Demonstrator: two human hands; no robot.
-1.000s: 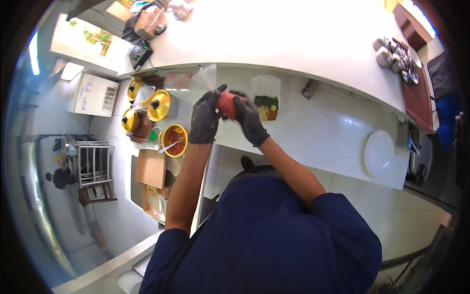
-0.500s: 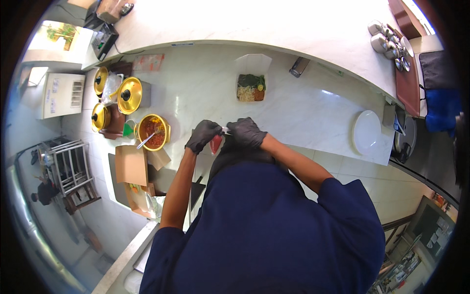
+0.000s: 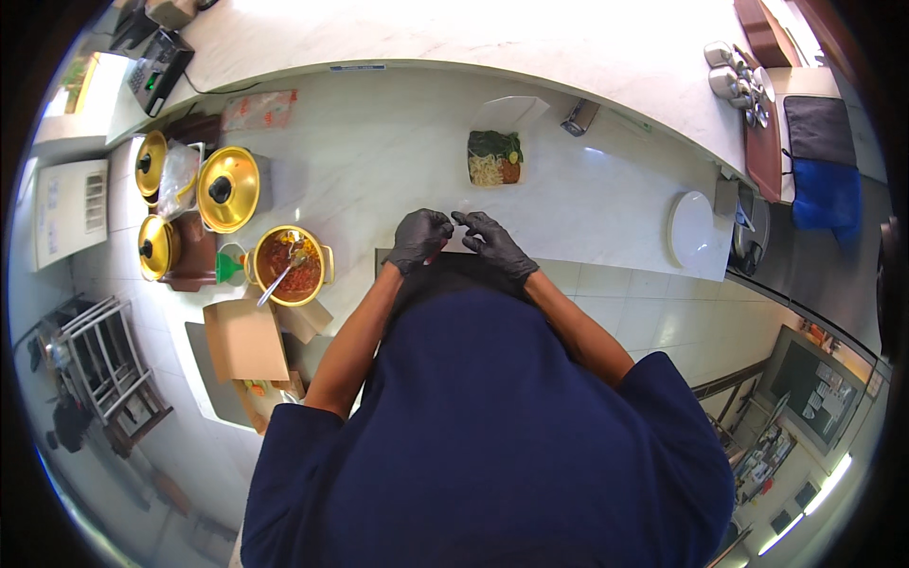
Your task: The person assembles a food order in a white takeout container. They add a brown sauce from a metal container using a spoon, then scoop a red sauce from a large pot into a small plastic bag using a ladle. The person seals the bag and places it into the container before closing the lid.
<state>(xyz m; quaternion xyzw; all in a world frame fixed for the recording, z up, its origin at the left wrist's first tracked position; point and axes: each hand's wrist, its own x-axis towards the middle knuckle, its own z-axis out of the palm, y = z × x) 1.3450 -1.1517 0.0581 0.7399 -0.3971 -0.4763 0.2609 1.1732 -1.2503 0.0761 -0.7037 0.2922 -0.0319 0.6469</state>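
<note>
Both my hands wear black gloves and meet above the near edge of the pale marble counter (image 3: 360, 123). My left hand (image 3: 421, 239) is closed, and a sliver of red beneath it belongs to a small clear bag of red sauce, otherwise hidden. My right hand (image 3: 492, 246) sits just beside it with fingers bent together at the tips; whatever they pinch is too small to make out. Beyond the hands stands an opened takeaway box (image 3: 471, 172) holding noodles, dark greens, a reddish-brown topping and a citrus piece, its lid (image 3: 511, 111) raised.
Left of me is a gold pot (image 3: 301, 295) of red chunky sauce with a spoon in it. Nearby are lidded gold pots (image 3: 227, 189), a green funnel (image 3: 227, 268) and a cardboard box (image 3: 246, 341). White plates (image 3: 691, 230) lie at the right end.
My hands have drawn slightly apart, the right one lifting its fingertips away from the left. The hanging red bag is now mostly hidden. The view has shifted a little.
</note>
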